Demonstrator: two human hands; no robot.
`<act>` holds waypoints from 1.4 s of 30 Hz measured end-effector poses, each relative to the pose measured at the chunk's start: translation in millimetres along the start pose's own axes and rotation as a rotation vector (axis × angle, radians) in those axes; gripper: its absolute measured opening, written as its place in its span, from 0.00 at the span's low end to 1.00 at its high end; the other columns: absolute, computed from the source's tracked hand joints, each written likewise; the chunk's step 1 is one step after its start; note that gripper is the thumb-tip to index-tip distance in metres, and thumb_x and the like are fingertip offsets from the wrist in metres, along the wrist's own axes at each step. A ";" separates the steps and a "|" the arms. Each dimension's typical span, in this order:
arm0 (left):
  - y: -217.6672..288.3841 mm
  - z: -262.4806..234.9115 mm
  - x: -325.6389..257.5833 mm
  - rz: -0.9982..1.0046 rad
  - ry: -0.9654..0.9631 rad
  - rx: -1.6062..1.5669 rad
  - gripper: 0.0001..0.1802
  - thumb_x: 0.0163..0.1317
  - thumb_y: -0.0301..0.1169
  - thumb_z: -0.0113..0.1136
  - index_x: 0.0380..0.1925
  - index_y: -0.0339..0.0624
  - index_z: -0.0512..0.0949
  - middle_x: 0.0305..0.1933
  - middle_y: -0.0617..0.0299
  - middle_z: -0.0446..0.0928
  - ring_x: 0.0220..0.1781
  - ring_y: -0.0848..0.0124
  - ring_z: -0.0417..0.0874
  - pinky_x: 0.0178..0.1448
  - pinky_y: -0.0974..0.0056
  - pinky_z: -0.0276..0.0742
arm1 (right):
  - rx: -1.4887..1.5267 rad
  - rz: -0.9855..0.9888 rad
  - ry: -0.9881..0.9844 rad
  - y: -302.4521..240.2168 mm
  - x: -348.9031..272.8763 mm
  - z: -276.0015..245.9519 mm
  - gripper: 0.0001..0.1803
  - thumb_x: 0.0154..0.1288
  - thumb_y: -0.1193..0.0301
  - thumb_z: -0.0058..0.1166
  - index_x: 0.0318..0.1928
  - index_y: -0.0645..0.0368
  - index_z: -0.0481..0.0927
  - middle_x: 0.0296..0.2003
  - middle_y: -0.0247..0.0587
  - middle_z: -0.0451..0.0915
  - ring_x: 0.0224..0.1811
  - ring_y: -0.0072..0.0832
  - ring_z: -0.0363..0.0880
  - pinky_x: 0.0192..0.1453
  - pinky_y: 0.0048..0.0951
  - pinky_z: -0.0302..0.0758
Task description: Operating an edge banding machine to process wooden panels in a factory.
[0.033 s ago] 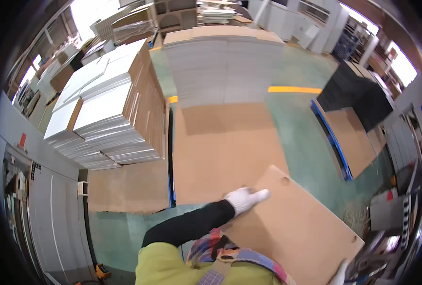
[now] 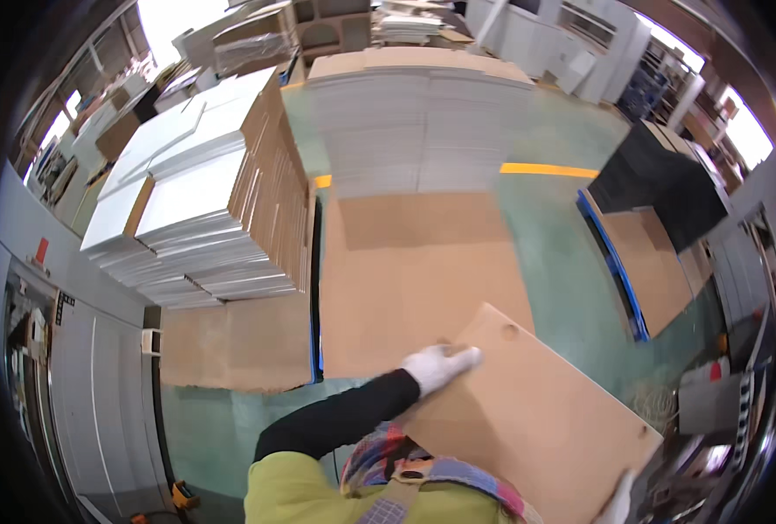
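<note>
A tan wooden panel [image 2: 536,410] with round holes near two corners is held tilted in front of my body. My left hand [image 2: 440,367], in a white glove, grips its upper left edge, with the thumb on the face and the fingers behind. At the lower right edge my right hand [image 2: 617,499], also gloved in white, is closed on the panel; only part of that hand shows. Beyond the panel lies a brown board [image 2: 423,288] low on the floor, in front of a tall stack of white-edged panels [image 2: 405,131].
At the left a high stack of white panels [image 2: 187,201] rests on a brown-topped pallet [image 2: 239,349]. Dark panels [image 2: 658,175] stand on a blue-edged pallet [image 2: 645,271] at the right. Grey machines [image 2: 117,375] flank the left side. Green floor [image 2: 562,236] shows between the pallets.
The panel and both my hands have shifted slightly left against the surroundings. My grip on the panel is the same. The stacks appear a little further right in the view.
</note>
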State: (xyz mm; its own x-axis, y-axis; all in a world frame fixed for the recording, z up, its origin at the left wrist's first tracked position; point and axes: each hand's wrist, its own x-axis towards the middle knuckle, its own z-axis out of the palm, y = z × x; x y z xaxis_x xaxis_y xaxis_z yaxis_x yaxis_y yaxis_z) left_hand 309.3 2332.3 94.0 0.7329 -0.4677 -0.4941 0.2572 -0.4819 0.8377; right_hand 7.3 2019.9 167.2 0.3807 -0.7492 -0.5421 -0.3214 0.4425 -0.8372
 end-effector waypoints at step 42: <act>-275.3 -544.5 512.3 -0.642 0.625 -0.236 0.52 0.52 0.74 0.44 0.52 0.32 0.75 0.52 0.42 0.77 0.56 0.52 0.78 0.59 0.58 0.69 | -0.684 0.236 -0.736 132.4 501.4 971.6 0.39 0.62 0.43 0.52 0.56 0.69 0.71 0.47 0.46 0.78 0.46 0.31 0.79 0.49 0.32 0.76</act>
State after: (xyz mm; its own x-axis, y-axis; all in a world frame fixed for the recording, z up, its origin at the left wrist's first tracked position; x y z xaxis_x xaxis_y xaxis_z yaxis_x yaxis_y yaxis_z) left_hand 957.0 2628.8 -262.9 0.5945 0.3538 -0.7221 0.8027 -0.3147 0.5066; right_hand 998.0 2181.9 -285.8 0.6065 -0.0902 -0.7899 -0.7936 -0.0080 -0.6084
